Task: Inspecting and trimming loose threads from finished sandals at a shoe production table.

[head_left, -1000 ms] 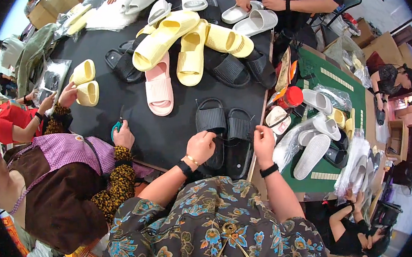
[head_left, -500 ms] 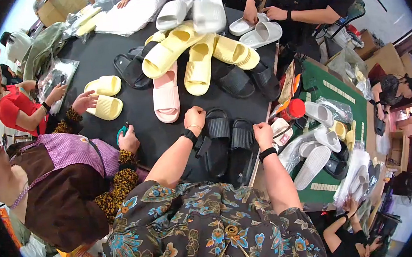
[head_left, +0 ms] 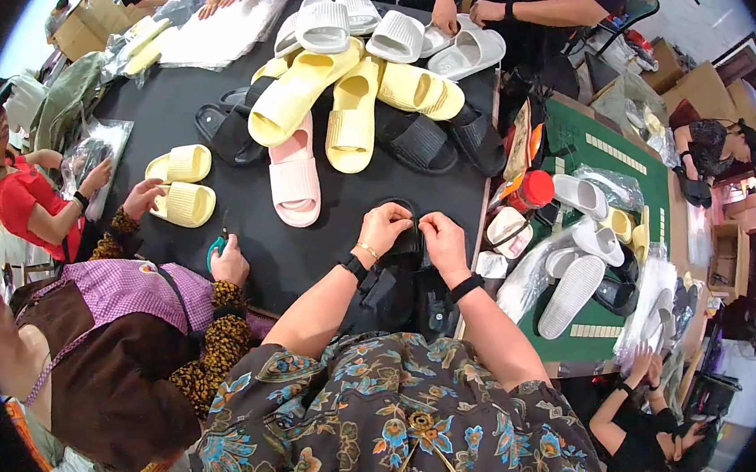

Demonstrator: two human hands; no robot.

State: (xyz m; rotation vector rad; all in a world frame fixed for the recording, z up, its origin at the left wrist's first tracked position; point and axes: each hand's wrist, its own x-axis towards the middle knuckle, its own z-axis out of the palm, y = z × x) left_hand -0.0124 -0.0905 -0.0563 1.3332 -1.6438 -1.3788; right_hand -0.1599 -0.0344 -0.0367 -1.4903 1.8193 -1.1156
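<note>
A pair of black slippers (head_left: 395,292) lies on the black table right in front of me, partly hidden under my hands and forearms. Over their far end, my left hand (head_left: 385,229) is closed in a pinch, its fingertips beside those of the other hand. My right hand (head_left: 443,244) is pinched too, a small gap away. Whatever sits between the fingers is too small or hidden to make out. Just beyond my hands rests a pink slipper (head_left: 294,185), with yellow slippers (head_left: 352,126) and a ribbed black slipper (head_left: 419,141) past it.
At left, a co-worker holds green-handled scissors (head_left: 217,244) and reaches to yellow slippers (head_left: 188,204). White slippers (head_left: 323,25) top the far pile; another person handles grey ones (head_left: 468,51). To my right, a red-lidded jar (head_left: 533,190) and bagged slippers stand by a green board (head_left: 567,134).
My hands have come together from either side of the black slippers to their far end. White slippers at the back now lie differently on the pile. The co-worker's hand has come onto the yellow slippers.
</note>
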